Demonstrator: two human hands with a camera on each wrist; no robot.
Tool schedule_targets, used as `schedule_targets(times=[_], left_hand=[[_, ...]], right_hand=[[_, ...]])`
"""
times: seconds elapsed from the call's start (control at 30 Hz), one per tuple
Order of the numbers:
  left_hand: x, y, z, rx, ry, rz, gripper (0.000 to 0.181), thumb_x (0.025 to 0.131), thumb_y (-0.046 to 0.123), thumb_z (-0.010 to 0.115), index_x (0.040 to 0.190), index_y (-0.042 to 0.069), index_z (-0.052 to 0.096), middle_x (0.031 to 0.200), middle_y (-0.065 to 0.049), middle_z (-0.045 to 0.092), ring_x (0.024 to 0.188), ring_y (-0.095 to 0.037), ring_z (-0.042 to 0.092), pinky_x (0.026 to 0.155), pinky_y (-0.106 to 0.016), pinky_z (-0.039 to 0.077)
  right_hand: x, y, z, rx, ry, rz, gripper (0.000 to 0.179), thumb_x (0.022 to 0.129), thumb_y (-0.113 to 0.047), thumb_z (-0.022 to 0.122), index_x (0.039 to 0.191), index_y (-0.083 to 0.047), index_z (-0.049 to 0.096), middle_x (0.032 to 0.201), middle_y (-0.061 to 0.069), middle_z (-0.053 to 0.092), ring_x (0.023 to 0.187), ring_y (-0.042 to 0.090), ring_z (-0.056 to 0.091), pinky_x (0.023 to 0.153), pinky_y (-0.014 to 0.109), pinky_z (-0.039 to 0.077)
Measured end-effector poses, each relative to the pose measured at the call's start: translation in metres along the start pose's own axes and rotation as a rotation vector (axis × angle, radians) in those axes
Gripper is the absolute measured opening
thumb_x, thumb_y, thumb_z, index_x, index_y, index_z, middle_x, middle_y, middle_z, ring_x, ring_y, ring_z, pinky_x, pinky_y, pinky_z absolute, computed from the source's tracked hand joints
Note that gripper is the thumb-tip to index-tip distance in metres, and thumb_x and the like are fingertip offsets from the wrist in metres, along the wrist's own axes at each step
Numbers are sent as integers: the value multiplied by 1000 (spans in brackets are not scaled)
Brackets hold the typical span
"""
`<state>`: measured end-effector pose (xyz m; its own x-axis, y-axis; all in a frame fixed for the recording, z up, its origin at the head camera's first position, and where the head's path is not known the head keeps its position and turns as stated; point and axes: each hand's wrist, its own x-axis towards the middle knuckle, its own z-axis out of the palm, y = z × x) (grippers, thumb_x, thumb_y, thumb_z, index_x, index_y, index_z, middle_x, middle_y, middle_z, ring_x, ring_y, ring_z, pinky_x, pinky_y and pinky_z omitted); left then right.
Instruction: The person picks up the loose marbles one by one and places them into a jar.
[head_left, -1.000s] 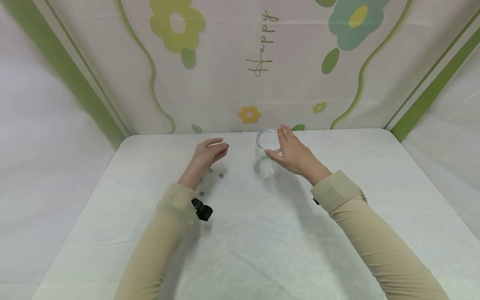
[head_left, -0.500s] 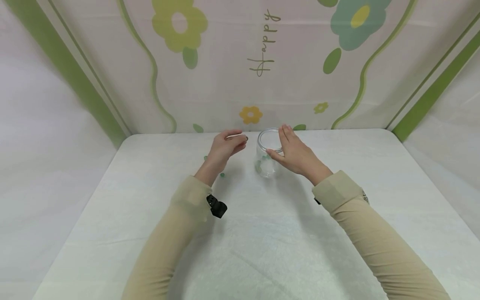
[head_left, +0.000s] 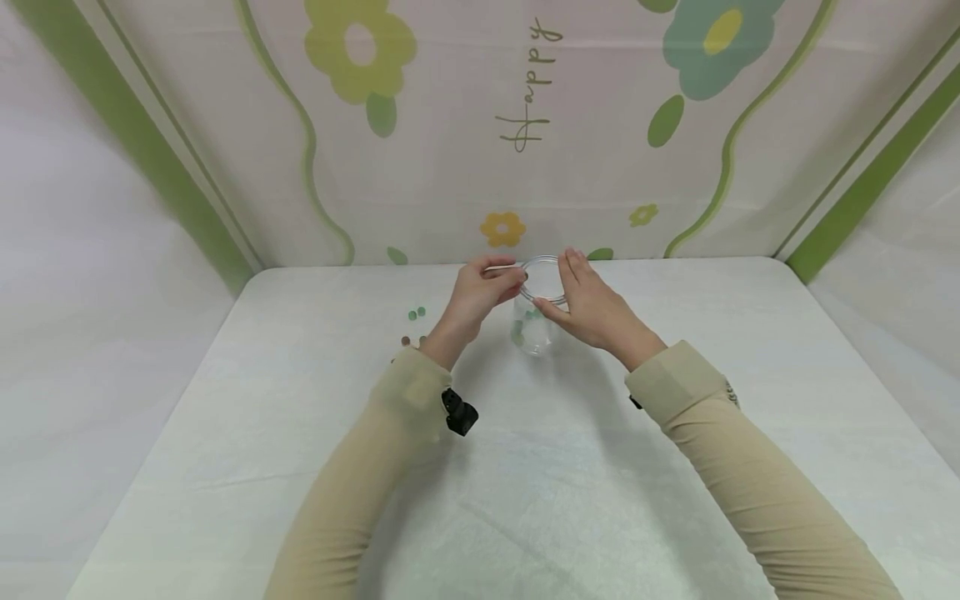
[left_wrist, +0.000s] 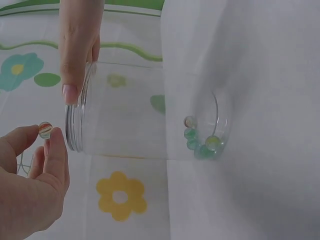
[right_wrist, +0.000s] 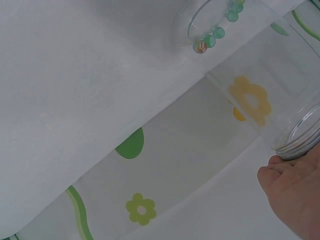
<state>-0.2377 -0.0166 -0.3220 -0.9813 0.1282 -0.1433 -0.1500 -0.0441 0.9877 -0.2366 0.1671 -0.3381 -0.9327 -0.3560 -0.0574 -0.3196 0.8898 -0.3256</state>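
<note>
A clear glass or plastic jar (head_left: 536,337) stands upright on the white table, its round mouth uncovered. Several marbles, green and mixed in colour, lie on its bottom; a green marble (left_wrist: 190,133) shows there in the left wrist view. My left hand (head_left: 477,298) pinches a clear marble (left_wrist: 45,130) with red-orange streaks between thumb and fingers, just left of the jar's rim. With fairly straight fingers and thumb, my right hand (head_left: 600,315) rests against the right side of the rim. The palm side of that hand is mostly hidden.
Left of the jar, loose green marbles (head_left: 417,314) and a brown marble (head_left: 406,341) lie on the white tablecloth (head_left: 510,500), partly behind my left forearm. A flowered curtain (head_left: 442,167) rises just behind the table's far edge.
My left hand has moved right, carrying the marble from above the loose marbles to the jar's rim. Some loose marbles are now uncovered. The right hand and jar have stayed put.
</note>
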Motion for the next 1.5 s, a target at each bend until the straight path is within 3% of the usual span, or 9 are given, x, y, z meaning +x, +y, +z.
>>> schedule_targets(times=[0.4,1.0,1.23,1.5], left_hand=[[-2,-2,8,67,6,15,38,92,13,64,127,1,54,125,-16,61,114,-27,62,97,-31,54],[-1,-5,6,78,21,20,37,92,14,63,126,1,55,124,-15,61,114,-28,62,95,-30,55],[2,-8,-8,89,46,-8,35,93,14,62,125,3,56,123,-15,62,111,-26,63,93,-29,56],[4,-15,-41,155,60,-106,38,94,15,61,130,6,54,128,-13,60,119,-29,58,96,-30,55]], right_hand=[[0,1,1,14,-4,3,87,97,-54,40,151,5,3,161,20,-4,150,33,-4,122,52,16],[0,0,1,3,-8,6,87,98,-54,39,150,6,3,160,21,-4,150,34,-4,122,52,15],[1,1,1,-4,6,-1,87,98,-52,40,150,7,5,160,22,-2,150,34,-2,123,51,15],[1,1,1,-21,3,-3,87,97,-53,40,150,7,5,160,22,-2,149,35,-1,123,50,13]])
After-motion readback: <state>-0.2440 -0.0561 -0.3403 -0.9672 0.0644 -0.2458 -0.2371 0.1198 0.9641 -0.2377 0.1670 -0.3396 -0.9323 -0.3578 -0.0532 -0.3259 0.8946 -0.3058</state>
